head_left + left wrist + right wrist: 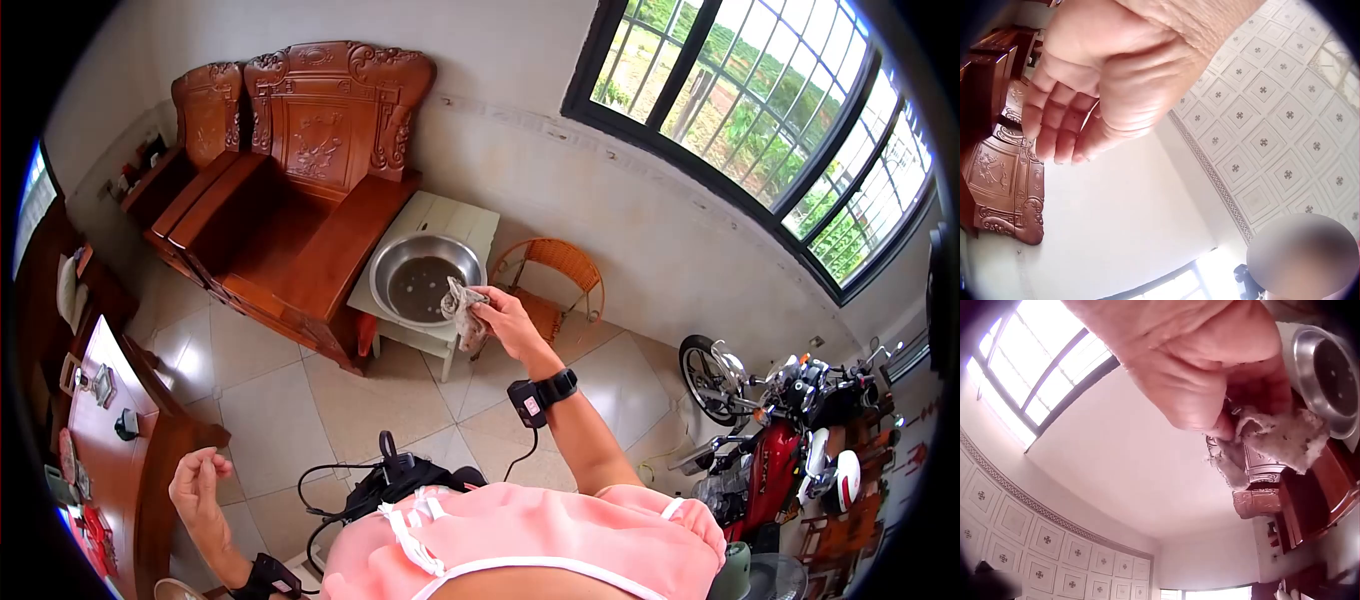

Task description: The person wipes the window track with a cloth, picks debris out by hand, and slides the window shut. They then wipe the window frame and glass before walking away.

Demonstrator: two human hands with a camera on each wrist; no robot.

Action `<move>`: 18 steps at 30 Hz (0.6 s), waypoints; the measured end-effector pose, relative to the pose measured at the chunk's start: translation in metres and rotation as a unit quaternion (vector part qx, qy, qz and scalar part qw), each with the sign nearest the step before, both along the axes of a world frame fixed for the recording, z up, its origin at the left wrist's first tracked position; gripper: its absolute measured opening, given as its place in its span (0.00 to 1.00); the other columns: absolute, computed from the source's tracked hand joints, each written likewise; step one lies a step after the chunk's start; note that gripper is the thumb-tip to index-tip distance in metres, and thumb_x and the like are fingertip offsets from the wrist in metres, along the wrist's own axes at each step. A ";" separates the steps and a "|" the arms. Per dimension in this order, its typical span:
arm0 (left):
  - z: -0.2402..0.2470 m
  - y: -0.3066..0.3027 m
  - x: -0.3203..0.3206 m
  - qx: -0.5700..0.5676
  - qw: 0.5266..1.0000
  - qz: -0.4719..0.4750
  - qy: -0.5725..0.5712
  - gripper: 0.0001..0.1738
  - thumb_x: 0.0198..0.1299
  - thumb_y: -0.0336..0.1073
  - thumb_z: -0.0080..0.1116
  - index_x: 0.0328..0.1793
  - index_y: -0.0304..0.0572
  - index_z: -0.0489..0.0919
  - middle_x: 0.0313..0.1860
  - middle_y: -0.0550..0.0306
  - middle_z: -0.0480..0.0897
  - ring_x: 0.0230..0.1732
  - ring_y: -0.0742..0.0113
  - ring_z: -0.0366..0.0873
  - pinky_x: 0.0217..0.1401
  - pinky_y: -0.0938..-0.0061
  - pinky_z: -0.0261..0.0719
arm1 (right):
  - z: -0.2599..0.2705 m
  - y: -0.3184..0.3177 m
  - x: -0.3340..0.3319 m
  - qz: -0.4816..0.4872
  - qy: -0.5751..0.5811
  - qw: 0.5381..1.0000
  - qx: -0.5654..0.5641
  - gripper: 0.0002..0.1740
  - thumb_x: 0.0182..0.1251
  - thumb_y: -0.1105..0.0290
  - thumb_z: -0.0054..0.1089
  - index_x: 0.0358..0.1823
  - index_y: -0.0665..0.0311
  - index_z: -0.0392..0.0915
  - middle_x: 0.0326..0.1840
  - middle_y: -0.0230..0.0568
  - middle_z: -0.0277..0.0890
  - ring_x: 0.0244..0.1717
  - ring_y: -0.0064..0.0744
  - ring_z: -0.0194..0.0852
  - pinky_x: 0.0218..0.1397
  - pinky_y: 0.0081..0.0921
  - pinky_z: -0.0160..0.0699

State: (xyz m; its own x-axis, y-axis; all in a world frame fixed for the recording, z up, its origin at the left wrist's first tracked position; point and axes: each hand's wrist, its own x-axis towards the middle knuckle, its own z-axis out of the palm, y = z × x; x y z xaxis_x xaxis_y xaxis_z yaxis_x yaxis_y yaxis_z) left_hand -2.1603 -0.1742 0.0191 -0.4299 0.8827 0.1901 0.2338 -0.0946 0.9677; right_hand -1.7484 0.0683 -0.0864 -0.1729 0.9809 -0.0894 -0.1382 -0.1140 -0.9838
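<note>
My right hand (500, 312) grips a crumpled grey rag (462, 312) and holds it over the near rim of a steel basin (400, 262). The basin holds dark water and sits on a small white table (445, 216). The right wrist view shows the fingers (1254, 375) pinching the rag (1279, 440) with the basin (1329, 375) behind it. My left hand (198, 482) hangs low at my side with its fingers (1054, 122) loosely curled, holding nothing.
A carved wooden armchair (300, 180) stands left of the white table, a wicker stool (555, 275) right of it. A red motorbike (780, 440) is parked at the right under a barred window (760, 110). A wooden counter (110, 430) with small items runs along the left.
</note>
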 end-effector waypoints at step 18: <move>-0.008 0.059 0.088 -0.135 0.944 0.300 -0.012 0.15 0.65 0.36 0.51 0.50 0.31 0.75 0.35 0.57 0.76 0.40 0.69 0.74 0.51 0.71 0.74 | -0.233 0.273 -0.001 0.453 -0.293 0.832 -0.129 0.38 0.59 0.68 0.58 0.70 0.67 0.53 0.59 0.53 0.71 0.60 0.40 0.70 0.63 0.34 0.65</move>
